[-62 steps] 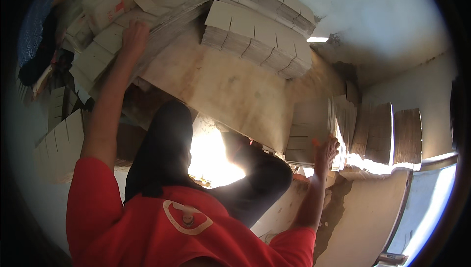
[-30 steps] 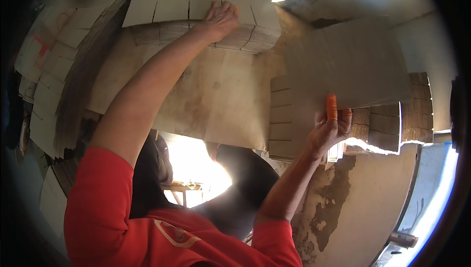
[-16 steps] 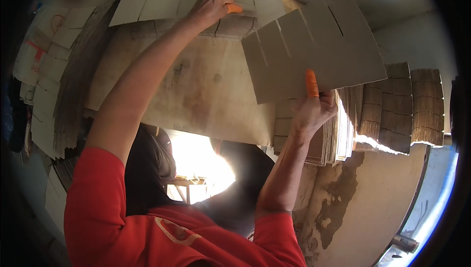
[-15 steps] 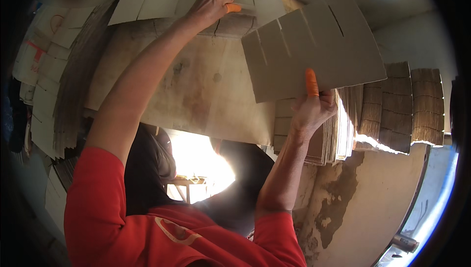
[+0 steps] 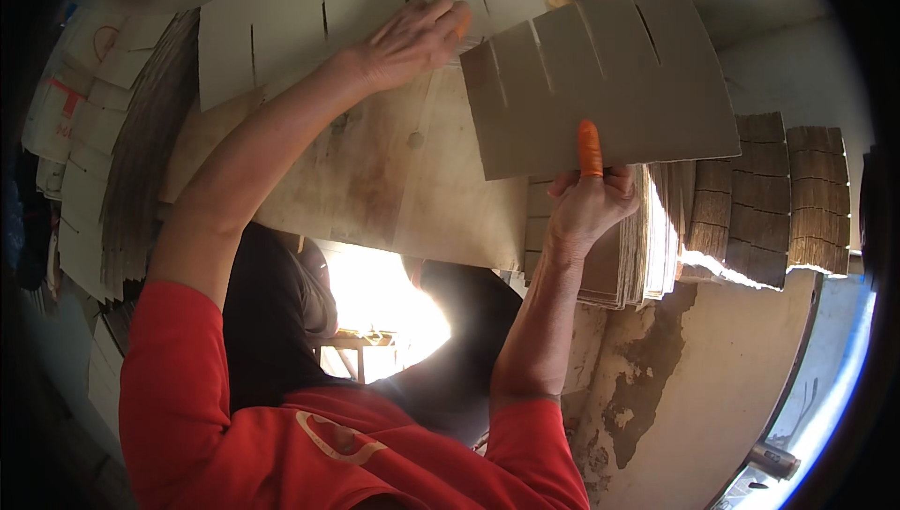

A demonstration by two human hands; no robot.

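Observation:
My right hand (image 5: 592, 202) grips a grey slotted cardboard sheet (image 5: 637, 107) by its near edge. An orange finger cot (image 5: 589, 147) covers the thumb lying on the sheet's face. The sheet is tilted, with several slots running in from its far edge. At the far side, my left hand (image 5: 412, 41) is closed at the near edge of a paler slotted cardboard sheet (image 5: 291, 18). Its fingertips are partly hidden, and orange shows on one finger. The two sheets come close together or overlap near the left hand; I cannot tell whether they touch.
Between my arms is a stained wooden board (image 5: 375, 182). Stacked slotted cardboard (image 5: 141, 172) stands on the left, with more bundles (image 5: 755, 201) on the right. Below the board are my dark-trousered legs (image 5: 281, 313) and a bright gap. A peeling wall (image 5: 694, 369) lies at lower right.
My left hand has come nearer along with the pale sheet, which now covers the far edge of the board. The grey sheet in my right hand has shifted slightly farther away.

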